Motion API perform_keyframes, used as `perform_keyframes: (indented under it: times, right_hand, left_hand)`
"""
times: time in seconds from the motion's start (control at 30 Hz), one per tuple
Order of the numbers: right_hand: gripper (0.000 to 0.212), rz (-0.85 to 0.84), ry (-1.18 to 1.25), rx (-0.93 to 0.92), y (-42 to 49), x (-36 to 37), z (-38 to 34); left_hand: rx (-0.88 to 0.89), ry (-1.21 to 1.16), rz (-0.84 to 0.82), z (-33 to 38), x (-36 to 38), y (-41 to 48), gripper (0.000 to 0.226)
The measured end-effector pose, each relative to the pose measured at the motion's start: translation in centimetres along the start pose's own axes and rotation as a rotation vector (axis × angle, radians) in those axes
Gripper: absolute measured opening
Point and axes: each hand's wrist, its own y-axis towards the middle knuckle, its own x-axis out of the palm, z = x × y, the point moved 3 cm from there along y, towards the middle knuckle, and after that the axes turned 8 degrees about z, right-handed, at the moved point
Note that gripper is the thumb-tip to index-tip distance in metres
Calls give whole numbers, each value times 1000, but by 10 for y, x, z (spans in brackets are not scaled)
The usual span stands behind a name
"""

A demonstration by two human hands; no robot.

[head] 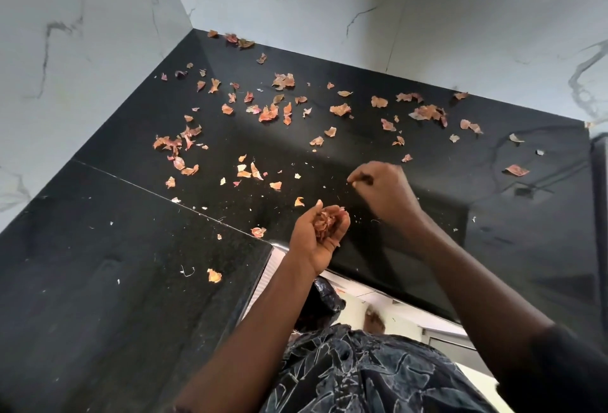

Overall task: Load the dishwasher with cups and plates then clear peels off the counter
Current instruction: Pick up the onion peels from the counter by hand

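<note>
Head view takes the left hand (317, 235) as its mark. It is cupped palm up just above the front edge of the black counter (115, 248), with its fingers curled round a handful of reddish peels (325, 223).

Just beyond it and to its right, the right hand (381, 189) is turned down on the counter with its fingers curled and the tips bunched together. I cannot tell whether a scrap is between them.

The front edge runs from below the left hand away to the right. Left of the hand, the counter steps toward the person at an inner corner. A seam (148, 187) crosses the counter from that corner away to the far left.

White marbled walls (296, 1) close the counter off well beyond the hand and to its left. The slab right of the hand is mostly bare, as is the slab on its near left.

Counted: two hands, one counter, one seam and two wall faces. Several dozen loose peels lie mostly beyond the hand, too many and too small to count exactly.

Below the hand, under the edge, are a crinkled dark plastic bag (324, 300) and a patterned shirt (362, 373).
</note>
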Motion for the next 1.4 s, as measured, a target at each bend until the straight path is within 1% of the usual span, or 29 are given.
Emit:
perform_keyframes:
  times: [0.03, 0.1, 0.17, 0.2, 0.23, 0.3, 0.37, 0.43, 0.53, 0.6, 0.7, 0.77, 0.83, 0.97, 1.03, 1.1, 1.17, 1.2, 1.27, 1.37, 1.4]
  right_hand:
    - [17, -5, 44, 85, 9, 0, 10]
    - [18, 13, 29, 157, 20, 2, 28]
    - [20, 81, -142, 136, 27, 5, 43]
    - [24, 79, -224, 115, 29, 7, 49]
    - [28, 39, -279, 96, 28, 11, 52]
    - [29, -53, -349, 46, 20, 21, 55]
    - [28, -79, -388, -19, 6, 28, 55]
    - [27, -64, -348, -40, -6, 29, 50]
    - [22, 5, -217, -32, -21, 22, 34]
    - [19, 28, -136, -79, -33, 14, 13]
    - [17, -59, -81, -182, -55, 10, -23]
    - [19, -141, -122, -256, -67, 16, -40]
    - [22, -182, -171, -303, -74, 20, -50]
    - [25, -169, -86, -268, -70, 13, -61]
    - [17, -143, -5, -236, -63, 10, -63]
    - [12, -68, 59, -180, -50, 8, -59]
    - [13, -15, 39, -119, -31, 15, -50]
    - [15, -15, -4, -102, -20, 22, -46]
    - [21, -76, -123, -115, -3, 47, -39]
    - [34, -268, -267, -202, 1, 98, -38]
    - [37, -300, -314, -248, -2, 110, -39]
  left_hand:
    - [5, -5, 4, -1, -1, -1, 35]
    - [22, 1, 8, 0, -2, -3, 34]
    - [40, -13, 2, 2, -2, -4, 32]
    - [47, -29, 3, 3, -2, -5, 31]
    - [52, -38, 2, 3, -1, -5, 31]
    - [58, -48, -11, 3, -2, -5, 30]
    - [58, -55, -18, 3, -3, -7, 30]
    - [55, -67, -12, 3, -5, -6, 30]
    - [60, -73, 25, 2, -11, -1, 31]
    - [59, -57, 39, -1, -14, 0, 31]
    - [61, 18, 47, -7, -15, -1, 33]
    - [80, 95, 48, -9, -16, 1, 34]
    - [86, 121, 46, -10, -17, 1, 36]
    - [59, 61, 81, -10, -22, -5, 32]
    - [45, 11, 93, -6, -27, -7, 35]
    - [11, -92, 59, -1, -30, -8, 33]
    - [-5, -193, 40, 5, -36, -8, 32]
    - [-2, -220, 41, 7, -42, -7, 32]
    - [4, -261, 36, 13, -50, -9, 32]
    - [28, -283, 58, 22, -61, -13, 32]
    - [33, -288, 64, 25, -64, -13, 32]
